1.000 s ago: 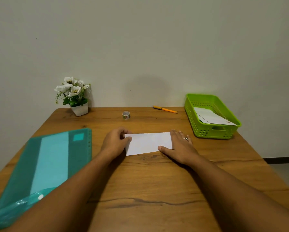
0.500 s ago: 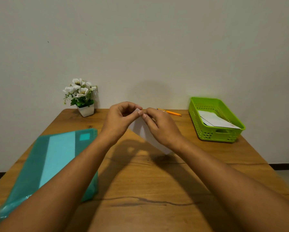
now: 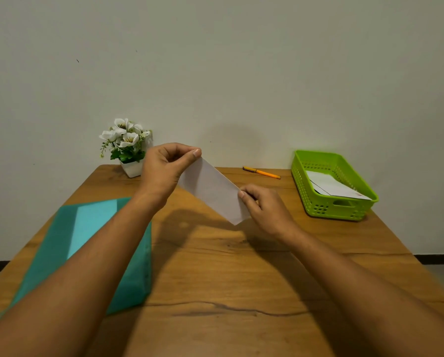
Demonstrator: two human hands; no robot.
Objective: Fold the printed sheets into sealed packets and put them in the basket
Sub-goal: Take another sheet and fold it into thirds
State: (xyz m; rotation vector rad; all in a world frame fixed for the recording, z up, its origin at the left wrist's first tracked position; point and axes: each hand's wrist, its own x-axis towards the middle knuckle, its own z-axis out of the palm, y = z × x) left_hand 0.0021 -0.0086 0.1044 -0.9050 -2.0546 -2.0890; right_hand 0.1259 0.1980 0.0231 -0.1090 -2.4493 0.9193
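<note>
Packet [image 3: 213,189]: plain white folded strip, tilted, airborne.

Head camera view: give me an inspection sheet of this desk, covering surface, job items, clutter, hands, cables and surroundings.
Surface: wooden table, with a dark crack line across its near part.
Job's things: folded white sheet held tilted in the air above the table; green basket at the far right with white paper lying inside.
Clutter: teal folder at the left, partly hidden by the left forearm; potted white flowers at the far left; orange pen near the far edge.
Grips: left hand pinches the sheet's upper end; right hand pinches its lower end.
Cables: nothing seen.
Surroundings: plain wall behind; dark skirting at floor level.
</note>
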